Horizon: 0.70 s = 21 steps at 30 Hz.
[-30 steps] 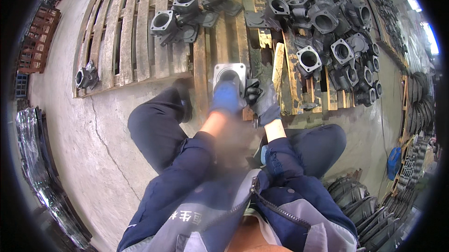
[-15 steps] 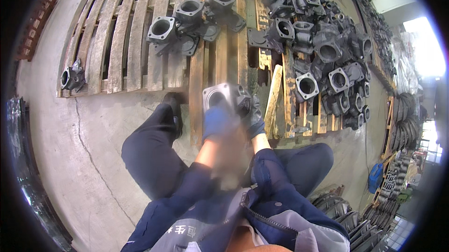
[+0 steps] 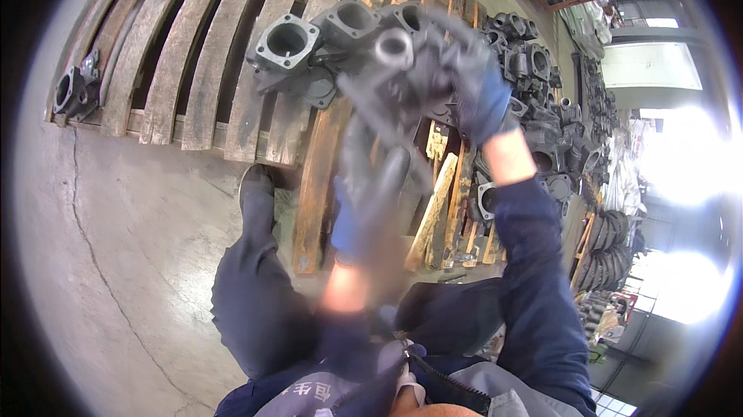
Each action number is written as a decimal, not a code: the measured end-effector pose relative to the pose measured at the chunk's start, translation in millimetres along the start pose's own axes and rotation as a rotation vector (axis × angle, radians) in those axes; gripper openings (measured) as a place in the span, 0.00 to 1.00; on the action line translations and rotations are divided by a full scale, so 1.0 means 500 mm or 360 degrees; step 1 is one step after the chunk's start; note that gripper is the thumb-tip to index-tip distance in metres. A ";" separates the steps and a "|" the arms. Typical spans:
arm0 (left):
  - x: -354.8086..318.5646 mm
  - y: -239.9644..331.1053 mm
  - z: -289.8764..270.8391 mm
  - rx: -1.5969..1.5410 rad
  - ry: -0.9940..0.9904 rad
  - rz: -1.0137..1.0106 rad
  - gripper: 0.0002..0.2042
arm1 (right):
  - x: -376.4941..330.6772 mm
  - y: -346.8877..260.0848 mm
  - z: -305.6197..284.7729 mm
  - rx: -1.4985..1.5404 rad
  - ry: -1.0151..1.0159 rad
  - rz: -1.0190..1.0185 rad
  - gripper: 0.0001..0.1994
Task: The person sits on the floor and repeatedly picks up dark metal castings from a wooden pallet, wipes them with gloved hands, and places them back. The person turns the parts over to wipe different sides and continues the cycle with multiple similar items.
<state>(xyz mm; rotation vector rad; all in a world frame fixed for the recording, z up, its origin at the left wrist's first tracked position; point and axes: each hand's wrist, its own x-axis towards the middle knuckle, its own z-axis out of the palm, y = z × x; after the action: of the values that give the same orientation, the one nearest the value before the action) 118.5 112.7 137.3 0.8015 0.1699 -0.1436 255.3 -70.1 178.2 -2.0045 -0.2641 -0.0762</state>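
Note:
A dark grey metal casting with a square flange and a round bore (image 3: 406,80) is lifted over the pallet, smeared by motion. My right hand (image 3: 476,96), in a blue and dark glove, grips it from its right side. Close below the casting is my left hand (image 3: 360,193), gloved alike, its thumb and fingers spread apart; blur hides whether it touches the part. Just to the left, a similar casting (image 3: 286,46) stands with its square flange facing up, and another casting (image 3: 352,18) sits behind it on the slats.
The wooden pallet (image 3: 213,46) stretches to the left, with one small casting (image 3: 75,93) at its near left corner. A large heap of castings (image 3: 542,142) lies at the right. A loose wooden strip (image 3: 433,212) lies aslant. Cracked concrete floor (image 3: 139,262) is at left.
Both hands were low between my knees at the casting; my right hand has carried it forward and up. My left hand has come away with its fingers spread. The view has shifted.

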 end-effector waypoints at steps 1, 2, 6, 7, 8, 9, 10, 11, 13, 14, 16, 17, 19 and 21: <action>0.010 0.008 0.002 0.0047 0.0140 -0.0095 0.30 | 0.053 -0.004 -0.002 0.0095 -0.0071 0.0010 0.21; 0.020 0.011 0.000 0.0047 0.0242 -0.0061 0.29 | 0.110 -0.005 -0.006 0.0016 -0.0097 0.0074 0.22; 0.038 -0.013 -0.030 0.0050 0.0448 -0.0274 0.27 | 0.272 0.063 0.029 -0.0624 -0.0265 0.0322 0.23; 0.039 -0.024 -0.034 0.0045 0.0487 -0.0322 0.26 | 0.301 0.086 0.040 -0.0779 -0.0318 0.0374 0.24; 0.044 -0.033 -0.041 0.0202 0.0493 -0.0288 0.26 | 0.324 0.109 0.052 -0.0922 -0.0368 0.0418 0.24; 0.048 -0.042 -0.045 0.0184 0.0497 -0.0211 0.26 | 0.345 0.130 0.062 -0.1040 -0.0418 0.0458 0.25; 0.049 -0.048 -0.047 0.0182 0.0500 -0.0166 0.26 | 0.362 0.148 0.071 -0.1147 -0.0460 0.0490 0.25; 0.051 -0.053 -0.048 0.0208 0.0518 -0.0203 0.26 | 0.376 0.166 0.078 -0.1233 -0.0496 0.0515 0.26; 0.053 -0.058 -0.049 0.0098 0.0548 -0.0278 0.26 | 0.401 0.197 0.091 -0.1374 -0.0557 0.0543 0.27; 0.053 -0.061 -0.050 0.0075 0.0546 -0.0349 0.25 | 0.407 0.213 0.095 -0.1420 -0.0580 0.0559 0.27; 0.054 -0.068 -0.051 0.0165 0.0529 -0.0357 0.24 | 0.421 0.239 0.099 -0.1486 -0.0603 0.0561 0.28; 0.055 -0.074 -0.052 0.0220 0.0490 -0.0280 0.23 | 0.427 0.250 0.103 -0.1505 -0.0608 0.0558 0.29; 0.053 -0.087 -0.050 0.0500 0.0416 -0.0243 0.23 | 0.439 0.264 0.108 -0.1520 -0.0594 0.0546 0.30; 0.057 -0.101 -0.049 0.0699 0.0367 -0.0142 0.23 | 0.452 0.265 0.121 -0.1488 -0.0548 0.0510 0.31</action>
<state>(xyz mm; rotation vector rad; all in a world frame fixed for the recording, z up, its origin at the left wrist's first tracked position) 134.1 93.9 79.3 1.2492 0.4014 -0.1752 500.7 -35.9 73.5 -2.9657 -0.1214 0.4270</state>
